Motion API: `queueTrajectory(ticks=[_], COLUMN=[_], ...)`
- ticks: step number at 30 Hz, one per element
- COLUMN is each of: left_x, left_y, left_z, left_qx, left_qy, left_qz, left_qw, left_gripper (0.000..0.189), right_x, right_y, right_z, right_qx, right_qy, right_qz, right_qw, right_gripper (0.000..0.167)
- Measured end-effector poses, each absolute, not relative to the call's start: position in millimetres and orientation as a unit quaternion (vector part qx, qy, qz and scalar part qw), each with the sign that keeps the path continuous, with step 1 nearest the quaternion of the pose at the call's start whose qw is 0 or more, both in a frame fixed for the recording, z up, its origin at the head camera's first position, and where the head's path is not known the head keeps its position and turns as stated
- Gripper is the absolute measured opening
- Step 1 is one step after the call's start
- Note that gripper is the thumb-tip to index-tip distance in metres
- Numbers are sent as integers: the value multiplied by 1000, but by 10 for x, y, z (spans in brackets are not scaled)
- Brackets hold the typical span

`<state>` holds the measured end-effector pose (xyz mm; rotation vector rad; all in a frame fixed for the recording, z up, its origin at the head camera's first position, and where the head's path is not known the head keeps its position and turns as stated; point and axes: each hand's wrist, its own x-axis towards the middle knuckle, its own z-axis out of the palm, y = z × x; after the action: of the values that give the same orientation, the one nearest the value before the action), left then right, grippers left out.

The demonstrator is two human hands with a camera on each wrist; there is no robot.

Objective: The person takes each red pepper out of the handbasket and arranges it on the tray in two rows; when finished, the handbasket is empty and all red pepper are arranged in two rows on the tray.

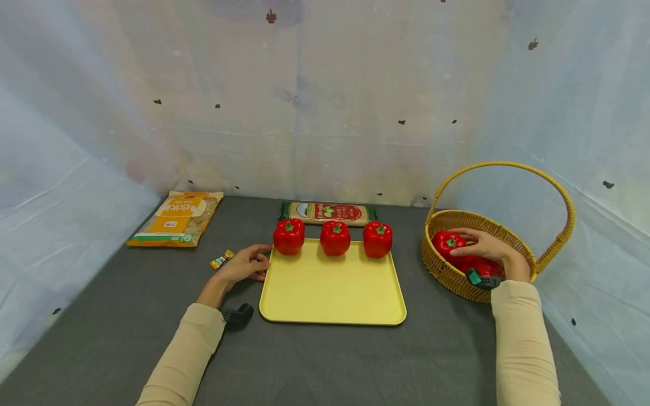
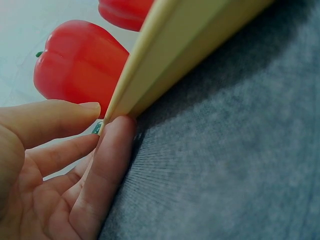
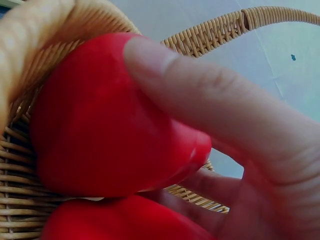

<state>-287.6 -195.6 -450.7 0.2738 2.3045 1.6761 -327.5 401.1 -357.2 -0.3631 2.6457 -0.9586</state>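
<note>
My right hand (image 1: 482, 247) reaches into a wicker basket (image 1: 457, 286) and grips a red bell pepper (image 1: 447, 243). In the right wrist view the thumb lies across that pepper (image 3: 100, 115), and another red pepper (image 3: 125, 220) sits below it. At the yellow tray (image 1: 335, 293), my left hand (image 1: 245, 265) holds the left edge. Seen from the left wrist, its fingertips (image 2: 117, 130) are right at the tray's rim (image 2: 135, 70). Three red bell peppers stand in a row along the tray's far side: left (image 1: 289, 237), middle (image 1: 335, 238) and right (image 1: 377, 239).
Behind the tray lies a long green-and-red packet (image 1: 330, 212). A yellow-orange bag of grain (image 1: 178, 220) rests at the back left, with a small yellow packet (image 1: 222, 259) nearer my left hand. The basket's tall handle (image 1: 508, 163) arches above its rim. Pale sheets surround the grey table (image 1: 325, 366).
</note>
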Motion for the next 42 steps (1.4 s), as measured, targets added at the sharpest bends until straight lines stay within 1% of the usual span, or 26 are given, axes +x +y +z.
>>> queueTrajectory(ticks=[6, 11, 16, 20, 25, 29, 34, 42], left_x=[-2882, -2879, -2874, -2865, -2869, -2874, -2875, -2865], left_y=[-1958, -1954, -1951, -1951, -1962, -1967, -1963, -1951], left_z=[-4513, -4511, -4493, -4477, -4493, -4515, -4521, -4488], left_qx=[96, 92, 89, 89, 87, 86, 88, 93], left_qy=[796, 795, 798, 800, 799, 799, 798, 796], left_qz=[581, 582, 578, 577, 578, 579, 580, 581], left_qw=[141, 144, 143, 141, 140, 141, 143, 141], left_gripper=[51, 51, 52, 51, 52, 52, 53, 52], right_x=[-3258, -3228, -3176, -3110, -3035, -2978, -2916, -2912], right_y=[4014, 4026, 4016, 3966, 3827, 3688, 3460, 3050], right_z=[-3578, -3581, -3525, -3416, -3287, -3214, -3148, -3147], right_qx=[-129, -120, -111, -115, -120, -152, -217, -313], right_qy=[926, 927, 916, 911, 900, 877, 841, 783], right_qz=[-324, -331, -369, -388, -418, -455, -495, -538], right_qw=[147, 128, 108, 80, 40, 26, 3, -11], right_gripper=[69, 68, 68, 67, 60, 54, 52, 57])
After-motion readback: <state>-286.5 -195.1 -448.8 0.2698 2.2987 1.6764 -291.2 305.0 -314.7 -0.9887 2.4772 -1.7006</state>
